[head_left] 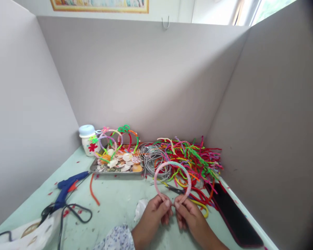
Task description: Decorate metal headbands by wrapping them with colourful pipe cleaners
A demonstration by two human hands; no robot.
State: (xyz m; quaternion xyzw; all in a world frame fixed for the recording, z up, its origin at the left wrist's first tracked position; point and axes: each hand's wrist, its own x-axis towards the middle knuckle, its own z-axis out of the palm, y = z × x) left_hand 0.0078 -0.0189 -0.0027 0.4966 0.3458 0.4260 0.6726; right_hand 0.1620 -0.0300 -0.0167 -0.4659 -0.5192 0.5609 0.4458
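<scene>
A round headband (173, 163) wrapped in pink and pale blue fuzzy stem stands upright near the table's front, its open ends pointing down. My left hand (155, 211) pinches the left end between thumb and fingers. The right end is pinched the same way by my right hand (190, 214). The two hands are close together with a small gap between them. Just behind the band lie black-bladed scissors (175, 189), partly seen through the hoop. A crumpled white tissue (141, 209) rests beside my left hand.
A metal tray (117, 172) of shells carries several colourful headbands, beside a white jar (87, 140). Wire coils (155, 158) and a heap of fuzzy stems (195, 156) lie behind. A blue glue gun (67, 187) is left; a black case (234, 215) is right. Grey panels surround the table.
</scene>
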